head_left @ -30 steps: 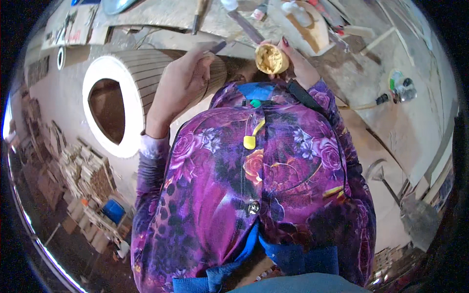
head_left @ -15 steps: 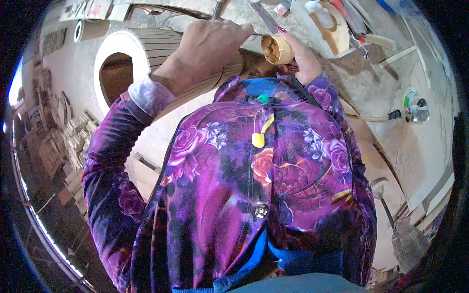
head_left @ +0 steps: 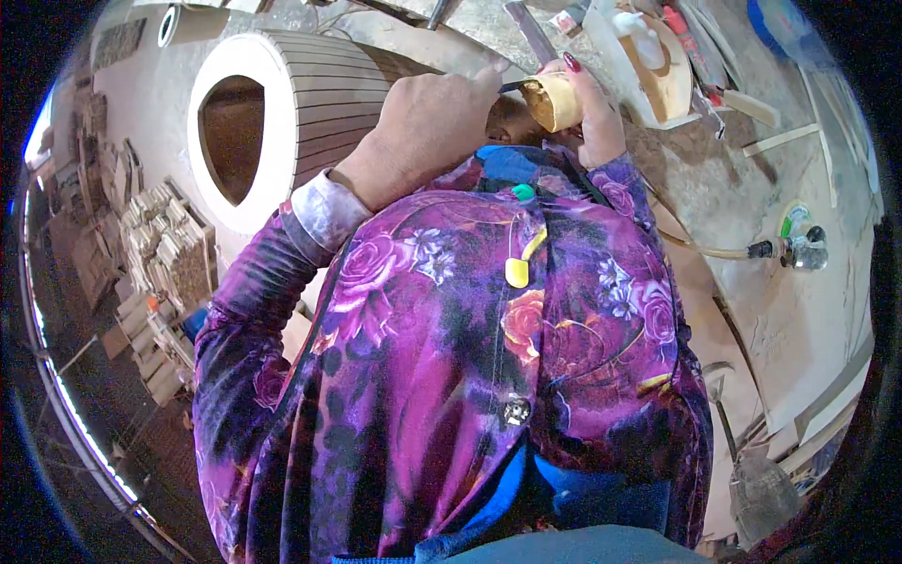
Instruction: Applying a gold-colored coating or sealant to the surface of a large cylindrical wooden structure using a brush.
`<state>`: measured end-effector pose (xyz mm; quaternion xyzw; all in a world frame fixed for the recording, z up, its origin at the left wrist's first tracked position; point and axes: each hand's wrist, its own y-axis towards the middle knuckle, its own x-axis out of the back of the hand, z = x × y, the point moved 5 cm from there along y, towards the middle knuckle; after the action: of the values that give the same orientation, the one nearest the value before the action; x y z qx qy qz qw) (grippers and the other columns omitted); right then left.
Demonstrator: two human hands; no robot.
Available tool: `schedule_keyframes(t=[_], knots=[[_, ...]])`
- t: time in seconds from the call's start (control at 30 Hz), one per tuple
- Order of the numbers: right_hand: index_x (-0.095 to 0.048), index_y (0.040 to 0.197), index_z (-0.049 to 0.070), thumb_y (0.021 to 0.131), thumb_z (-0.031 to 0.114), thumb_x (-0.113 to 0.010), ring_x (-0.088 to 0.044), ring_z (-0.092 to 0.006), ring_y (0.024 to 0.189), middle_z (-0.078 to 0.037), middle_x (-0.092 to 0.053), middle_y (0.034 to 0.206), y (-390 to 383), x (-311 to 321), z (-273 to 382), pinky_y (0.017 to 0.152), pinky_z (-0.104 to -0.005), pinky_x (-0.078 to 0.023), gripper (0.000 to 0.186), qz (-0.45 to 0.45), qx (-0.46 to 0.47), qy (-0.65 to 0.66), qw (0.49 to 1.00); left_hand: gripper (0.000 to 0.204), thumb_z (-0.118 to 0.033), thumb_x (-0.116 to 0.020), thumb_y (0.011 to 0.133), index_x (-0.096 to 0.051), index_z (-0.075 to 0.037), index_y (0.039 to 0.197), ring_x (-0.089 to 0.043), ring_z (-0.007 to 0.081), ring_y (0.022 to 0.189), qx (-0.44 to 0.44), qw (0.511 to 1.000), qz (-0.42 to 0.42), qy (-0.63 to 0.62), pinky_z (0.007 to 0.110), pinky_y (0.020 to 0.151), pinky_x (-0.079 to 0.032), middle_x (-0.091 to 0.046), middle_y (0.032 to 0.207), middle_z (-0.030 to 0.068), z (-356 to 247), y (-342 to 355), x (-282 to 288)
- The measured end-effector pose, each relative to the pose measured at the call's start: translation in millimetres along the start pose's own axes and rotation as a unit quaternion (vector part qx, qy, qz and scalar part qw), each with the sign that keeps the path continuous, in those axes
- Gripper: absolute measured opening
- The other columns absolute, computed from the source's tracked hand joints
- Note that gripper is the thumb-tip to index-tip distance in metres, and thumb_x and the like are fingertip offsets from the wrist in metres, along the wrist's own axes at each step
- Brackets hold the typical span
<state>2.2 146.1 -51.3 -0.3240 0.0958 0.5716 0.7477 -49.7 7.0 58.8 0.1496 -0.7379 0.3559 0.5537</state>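
- Left hand point(head_left: 427, 122) is closing its fingers around a thin dark tool point(head_left: 515, 86), tip going into the mouth of a small tan cup point(head_left: 552, 101). Looks like a pinch-style grip for fine control of the tip.
- Right hand point(head_left: 594, 117) is wrapping around the cup from the far side, fingers shut on it, tilting its open mouth toward the left hand so the tool can be reaching inside.
- The cup is sitting high, close to the chest, above the purple floral sleeves point(head_left: 282, 282); it is not resting on the table.
- Just beside the left hand a big slatted wooden drum point(head_left: 319, 103) is lying on its side, white rim and dark opening facing left. Cannot tell if the hand is touching it.
- Table point(head_left: 752, 310) is a dusty, pale, scuffed surface. A pale round wooden piece point(head_left: 658, 75) is lying near the cup, a hose with a fitting point(head_left: 789, 249) is running across well to the right, and thin wooden strips point(head_left: 761, 108) are lying near the far edge.
- Down left, stacks of small wooden blocks point(head_left: 174, 258) are sitting on the floor. Room is reading as a cluttered woodworking shop.
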Motion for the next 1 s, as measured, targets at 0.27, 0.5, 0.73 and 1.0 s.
schedule_keyframes(t=[0.27, 0.5, 0.73, 1.0], knots=[[-0.064, 0.095, 0.006, 0.093, 0.041, -0.053, -0.062, -0.0118, 0.073, -0.005, -0.065, 0.088, 10, -21, 14, 0.062, -0.0250, -0.050, 0.037, 0.011, 0.056, -0.020, 0.998, 0.021, -0.023, -0.048, 0.091, -0.052, -0.006, 0.103, -0.066, 0.0409, 0.073, 0.071, 0.993, 0.044, -0.087, 0.053, 0.063, -0.051, -0.066, 0.074, 0.0205, -1, -13, -10], [-0.053, 0.119, 0.005, 0.091, 0.030, -0.052, -0.056, -0.0174, 0.107, -0.009, -0.058, 0.113, 30, -35, 17, 0.095, -0.0316, -0.043, 0.038, 0.111, 0.021, 0.140, 0.984, 0.012, -0.016, -0.055, 0.084, -0.058, -0.007, 0.091, -0.067, 0.0294, 0.066, 0.052, 0.991, -0.106, 0.061, 0.041, 0.051, -0.052, -0.064, 0.069, 0.0135, 4, -17, 35], [-0.053, 0.117, 0.001, 0.095, 0.027, -0.047, -0.060, -0.0211, 0.104, -0.013, -0.060, 0.113, 34, -46, 13, 0.091, -0.0360, -0.048, 0.035, 0.188, -0.111, 0.172, 0.961, 0.012, -0.020, -0.062, 0.080, -0.062, -0.010, 0.086, -0.068, 0.0241, 0.066, 0.012, 0.970, -0.146, 0.196, 0.035, 0.052, -0.052, -0.063, 0.070, 0.0081, 8, -19, 61], [-0.057, 0.103, 0.004, 0.097, 0.033, -0.049, -0.064, -0.0182, 0.088, -0.010, -0.065, 0.094, 43, -49, 20, 0.079, -0.0317, -0.052, 0.031, 0.163, -0.115, 0.166, 0.966, 0.009, -0.011, -0.070, 0.066, -0.066, -0.007, 0.073, -0.070, 0.0212, 0.068, -0.061, 0.970, -0.140, 0.190, 0.032, 0.055, -0.053, -0.067, 0.069, 0.0093, 7, 6, 73]])
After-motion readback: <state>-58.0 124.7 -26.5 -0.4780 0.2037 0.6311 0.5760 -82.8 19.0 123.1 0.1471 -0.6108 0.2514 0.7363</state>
